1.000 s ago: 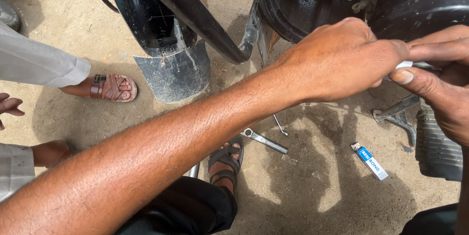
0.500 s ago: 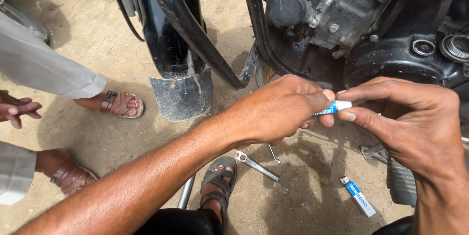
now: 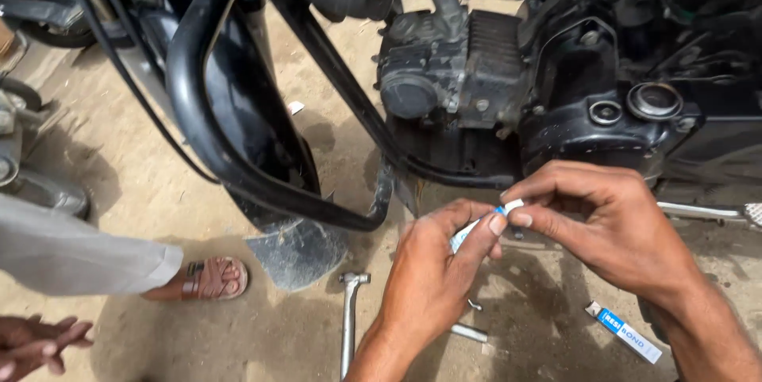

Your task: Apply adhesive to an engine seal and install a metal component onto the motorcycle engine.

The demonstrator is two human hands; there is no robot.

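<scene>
Hands meet at lower centre of the frame: left hand (image 3: 432, 271) pinches a small white-and-blue tube (image 3: 470, 229) between thumb and forefinger, fingers clamped along its body, while right hand (image 3: 603, 227) closes thumb and fingertips on the white cap end at the tube's upper tip. Tube sits just below the engine, angled up to the right, mostly hidden by the fingers. Judgement: it's light and soft-walled, so any squeeze on the body likely pushes contents out; better held near the stiff shoulder by the nozzle, with the cap turned by fingertips only. The cap is tiny and probably slippery with dusty fingers. Can't tell whether the cap is on or already loose. On the sandy ground (image 3: 556, 326) just beyond the wrists: a flat blue-and-white carton (image 3: 625, 331) at lower right, a metal lever (image 3: 349, 318) lying upright at lower centre, a short metal pin (image 3: 470, 333) beside the left wrist. At lower left, another person's hand (image 3: 36, 342) and sandalled foot (image 3: 210, 279) under a pale sleeve or hem (image 3: 79, 255). Further back: a black mudguard tip (image 3: 298, 247) touching the ground, a black tubular crash guard (image 3: 238, 168) curving across left centre, then the motorcycle engine (image 3: 476, 72) with finned cylinder and a dark crankcase (image 3: 627, 112) with two round ports at upper right.
</scene>
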